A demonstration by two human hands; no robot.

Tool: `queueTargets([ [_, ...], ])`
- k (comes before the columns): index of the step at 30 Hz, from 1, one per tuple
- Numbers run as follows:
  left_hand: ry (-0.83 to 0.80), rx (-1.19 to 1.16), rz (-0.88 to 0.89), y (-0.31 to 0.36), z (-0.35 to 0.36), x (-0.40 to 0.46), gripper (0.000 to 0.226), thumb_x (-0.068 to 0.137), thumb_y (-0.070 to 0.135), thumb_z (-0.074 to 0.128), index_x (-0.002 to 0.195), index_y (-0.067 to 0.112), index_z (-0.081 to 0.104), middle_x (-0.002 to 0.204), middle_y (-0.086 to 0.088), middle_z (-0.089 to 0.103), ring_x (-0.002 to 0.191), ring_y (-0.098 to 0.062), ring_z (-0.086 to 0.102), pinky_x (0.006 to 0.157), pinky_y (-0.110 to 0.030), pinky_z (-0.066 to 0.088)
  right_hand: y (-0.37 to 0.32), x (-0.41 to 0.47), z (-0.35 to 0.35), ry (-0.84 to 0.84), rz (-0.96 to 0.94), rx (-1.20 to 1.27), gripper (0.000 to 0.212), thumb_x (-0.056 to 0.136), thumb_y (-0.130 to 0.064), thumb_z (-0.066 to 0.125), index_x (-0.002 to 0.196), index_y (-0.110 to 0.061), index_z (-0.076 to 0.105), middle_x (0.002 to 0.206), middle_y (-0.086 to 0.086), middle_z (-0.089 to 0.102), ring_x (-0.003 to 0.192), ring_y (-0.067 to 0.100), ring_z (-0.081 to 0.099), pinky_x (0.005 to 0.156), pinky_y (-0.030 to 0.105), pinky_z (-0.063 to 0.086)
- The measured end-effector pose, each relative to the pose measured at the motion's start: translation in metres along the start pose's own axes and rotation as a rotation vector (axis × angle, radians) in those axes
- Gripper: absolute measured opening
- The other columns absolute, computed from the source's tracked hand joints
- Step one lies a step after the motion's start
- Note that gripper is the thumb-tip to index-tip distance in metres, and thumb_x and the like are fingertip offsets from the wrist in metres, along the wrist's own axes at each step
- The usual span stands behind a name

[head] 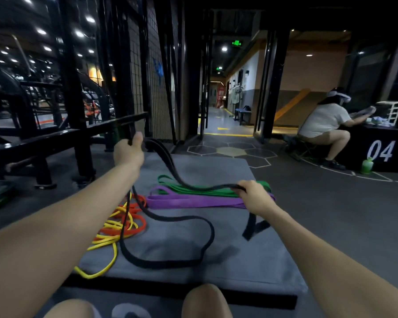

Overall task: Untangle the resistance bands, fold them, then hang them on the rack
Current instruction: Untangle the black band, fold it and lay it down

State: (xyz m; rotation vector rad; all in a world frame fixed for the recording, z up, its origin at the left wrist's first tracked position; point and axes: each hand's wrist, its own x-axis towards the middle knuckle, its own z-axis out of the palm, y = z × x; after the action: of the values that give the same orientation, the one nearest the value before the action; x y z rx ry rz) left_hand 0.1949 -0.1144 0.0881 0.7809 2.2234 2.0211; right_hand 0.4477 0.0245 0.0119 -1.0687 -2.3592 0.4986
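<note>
I note the black band [170, 244] lying in a wide slack loop on the grey mat [251, 260] at 6 o'clock. It is matte, flat and twisted. My right hand [254, 196], the nearer, pinches its run at 3 o'clock. My left hand [128, 152] grips it raised at 11 o'clock. The held span runs left-far to right-near. Folding looks next.

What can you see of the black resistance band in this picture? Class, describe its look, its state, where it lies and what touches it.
The black resistance band is a long, flat, matte strap, rubber by its look. The left hand grips it raised high; the right hand grips it lower, above the folded purple band and green band. Between the hands it sags in a curve. A big slack loop lies on the grey mat, crossing the orange and yellow bands. A short end hangs below the right hand.
</note>
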Motion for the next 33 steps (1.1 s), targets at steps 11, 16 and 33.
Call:
queueTargets([
  [11, -0.601, 0.558, 0.245, -0.111, 0.044, -0.060, 0.052, 0.072, 0.059, 0.067, 0.093, 0.014, 0.053, 0.094, -0.003, 0.060, 0.091, -0.022, 0.058, 0.065, -0.030, 0.035, -0.052, 0.005, 0.089, -0.174, -0.123, -0.106, 0.022, 0.094, -0.023, 0.050, 0.103, -0.009, 0.064, 0.103, 0.015, 0.066, 0.095, 0.034, 0.059, 0.071, 0.038, 0.046],
  [16, -0.553, 0.596, 0.262, -0.130, 0.043, -0.057, 0.045, 0.070, 0.048, 0.073, 0.099, 0.019, 0.055, 0.105, -0.001, 0.064, 0.101, -0.023, 0.059, 0.068, -0.028, 0.036, -0.056, 0.010, 0.112, -0.208, -0.131, -0.082, 0.021, 0.094, -0.022, 0.048, 0.100, -0.011, 0.065, 0.103, 0.013, 0.068, 0.096, 0.034, 0.060, 0.073, 0.040, 0.049],
  [33, -0.357, 0.391, 0.080, -0.193, 0.034, -0.017, 0.021, 0.079, 0.027, 0.064, 0.079, 0.007, 0.059, 0.064, -0.001, 0.056, 0.069, -0.028, 0.058, 0.057, -0.030, 0.035, 0.009, -0.010, 0.121, -0.312, -0.036, 0.099, 0.014, 0.089, -0.014, 0.058, 0.102, -0.010, 0.059, 0.097, 0.010, 0.064, 0.091, 0.026, 0.059, 0.079, 0.036, 0.045],
])
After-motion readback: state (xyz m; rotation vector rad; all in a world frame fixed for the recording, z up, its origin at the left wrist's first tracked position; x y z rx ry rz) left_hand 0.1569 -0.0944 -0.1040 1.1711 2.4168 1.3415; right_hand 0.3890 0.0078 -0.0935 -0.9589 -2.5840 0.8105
